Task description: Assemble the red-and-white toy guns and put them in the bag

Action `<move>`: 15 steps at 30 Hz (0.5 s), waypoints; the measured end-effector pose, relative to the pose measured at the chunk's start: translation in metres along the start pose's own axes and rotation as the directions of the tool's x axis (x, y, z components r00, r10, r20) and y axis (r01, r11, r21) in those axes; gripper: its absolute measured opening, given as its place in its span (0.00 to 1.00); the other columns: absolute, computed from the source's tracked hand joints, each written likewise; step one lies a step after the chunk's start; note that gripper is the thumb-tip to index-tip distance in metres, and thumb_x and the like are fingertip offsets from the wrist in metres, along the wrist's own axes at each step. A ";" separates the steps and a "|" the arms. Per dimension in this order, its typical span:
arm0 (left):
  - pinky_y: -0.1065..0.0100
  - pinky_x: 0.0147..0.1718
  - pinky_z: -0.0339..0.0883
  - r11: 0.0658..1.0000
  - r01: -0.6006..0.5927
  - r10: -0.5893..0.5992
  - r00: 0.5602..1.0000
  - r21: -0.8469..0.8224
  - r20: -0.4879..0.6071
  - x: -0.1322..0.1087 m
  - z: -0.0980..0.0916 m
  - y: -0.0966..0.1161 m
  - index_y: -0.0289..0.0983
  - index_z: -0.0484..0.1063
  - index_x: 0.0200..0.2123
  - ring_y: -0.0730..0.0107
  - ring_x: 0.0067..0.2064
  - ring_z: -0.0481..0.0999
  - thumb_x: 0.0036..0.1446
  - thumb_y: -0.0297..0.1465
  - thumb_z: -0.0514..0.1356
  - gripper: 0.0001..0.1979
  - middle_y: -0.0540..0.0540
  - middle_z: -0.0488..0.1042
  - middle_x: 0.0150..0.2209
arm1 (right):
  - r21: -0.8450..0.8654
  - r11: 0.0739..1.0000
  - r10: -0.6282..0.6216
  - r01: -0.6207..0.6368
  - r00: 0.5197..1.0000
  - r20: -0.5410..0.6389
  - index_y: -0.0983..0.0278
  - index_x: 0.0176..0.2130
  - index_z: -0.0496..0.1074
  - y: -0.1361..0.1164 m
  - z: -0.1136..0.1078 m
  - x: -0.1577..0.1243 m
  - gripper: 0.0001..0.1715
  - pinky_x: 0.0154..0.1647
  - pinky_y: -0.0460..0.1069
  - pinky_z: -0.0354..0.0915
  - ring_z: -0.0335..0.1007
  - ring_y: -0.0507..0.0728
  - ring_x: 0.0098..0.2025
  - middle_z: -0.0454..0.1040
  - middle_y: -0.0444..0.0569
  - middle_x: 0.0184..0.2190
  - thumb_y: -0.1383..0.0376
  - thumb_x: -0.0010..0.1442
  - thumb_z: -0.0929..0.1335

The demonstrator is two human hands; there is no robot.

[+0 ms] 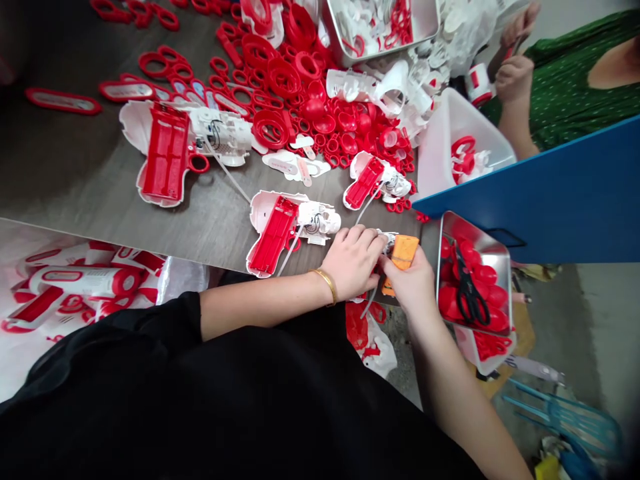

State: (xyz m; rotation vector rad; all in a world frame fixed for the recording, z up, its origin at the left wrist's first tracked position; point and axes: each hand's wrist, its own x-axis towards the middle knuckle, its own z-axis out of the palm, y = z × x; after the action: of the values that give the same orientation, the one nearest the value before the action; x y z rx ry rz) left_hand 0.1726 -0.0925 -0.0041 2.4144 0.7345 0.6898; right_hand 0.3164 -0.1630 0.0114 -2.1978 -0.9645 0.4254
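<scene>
My left hand (353, 260), with a gold bangle on its wrist, is closed over a small white toy part (389, 241) at the table's near edge. My right hand (413, 283) grips an orange tool (401, 257) held against that same part. A white and red half-built toy gun (280, 230) lies just left of my left hand, with a thin white tube trailing from it. Another such toy (373, 181) lies beyond my hands.
A metal tray (495, 257) of red caps with black scissors (469, 290) sits right of my hands. A blue board (550, 193), a white tub (450, 133), heaps of red rings (285, 80) and a larger toy (170, 150) fill the table. Another person's hands (513, 67) work at far right.
</scene>
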 end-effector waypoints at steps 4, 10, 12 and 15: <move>0.58 0.51 0.53 1.000 0.003 -0.003 1.000 0.007 0.006 0.000 0.000 0.000 0.30 0.63 0.55 0.52 0.56 0.62 0.53 0.34 0.59 0.27 0.37 0.68 0.54 | 0.021 1.000 -0.012 0.012 1.000 0.009 0.61 0.41 0.71 0.000 -0.001 -0.001 0.26 0.40 0.53 0.69 0.73 0.58 0.35 0.77 0.46 0.33 0.56 0.42 0.74; 0.58 0.51 0.53 1.000 0.003 -0.003 1.000 0.003 0.003 -0.001 0.000 0.000 0.30 0.64 0.54 0.52 0.55 0.63 0.53 0.33 0.58 0.25 0.37 0.69 0.53 | -0.125 0.992 0.003 -0.010 0.999 -0.052 0.62 0.38 0.72 -0.006 0.002 -0.004 0.23 0.40 0.56 0.67 0.72 0.59 0.33 0.76 0.47 0.31 0.55 0.42 0.73; 0.58 0.51 0.53 1.000 0.003 -0.003 1.000 0.000 -0.003 -0.001 0.000 0.000 0.30 0.64 0.54 0.52 0.55 0.63 0.53 0.33 0.58 0.25 0.37 0.69 0.53 | -0.156 0.988 0.001 -0.012 0.998 -0.069 0.62 0.37 0.71 -0.009 0.002 -0.006 0.22 0.40 0.56 0.67 0.71 0.58 0.32 0.76 0.46 0.30 0.55 0.42 0.73; 0.58 0.50 0.53 1.000 -0.001 0.001 1.000 -0.003 -0.008 -0.001 0.000 0.000 0.30 0.64 0.54 0.52 0.55 0.63 0.53 0.33 0.58 0.25 0.37 0.69 0.53 | -0.139 0.990 0.006 -0.014 0.998 -0.059 0.62 0.36 0.71 -0.008 0.001 -0.006 0.22 0.39 0.56 0.67 0.71 0.58 0.31 0.76 0.46 0.29 0.55 0.41 0.74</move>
State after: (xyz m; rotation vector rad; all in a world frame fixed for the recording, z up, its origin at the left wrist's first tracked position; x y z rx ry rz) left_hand 0.1719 -0.0929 -0.0040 2.4109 0.7349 0.7006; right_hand 0.3078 -0.1627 0.0169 -2.3278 -0.9777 0.3046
